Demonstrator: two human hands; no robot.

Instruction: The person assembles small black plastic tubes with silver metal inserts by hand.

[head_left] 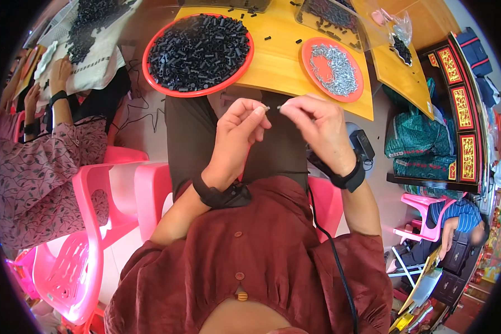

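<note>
My left hand (240, 129) is closed in a pinch above my lap, just off the table's near edge. A small metal piece (268, 108) shows at its fingertips; its exact kind is too small to make out. Facing it, my right hand (317, 123) pinches a tiny dark piece (279, 107) between thumb and forefinger. A narrow gap separates the two pieces. Beyond my left hand is a round red tray (249, 65) heaped with short black plastic tubes (200, 53). A smaller orange-red plate (313, 78) past my right hand carries many small silver metal parts (342, 75).
Clear plastic bins (331, 22) of black parts stand at the back of the yellow table (278, 61). At left, another person's hands (60, 75) rest near a black pile on white cloth. Pink chairs (89, 222) stand left. A cable (339, 267) runs down my right side.
</note>
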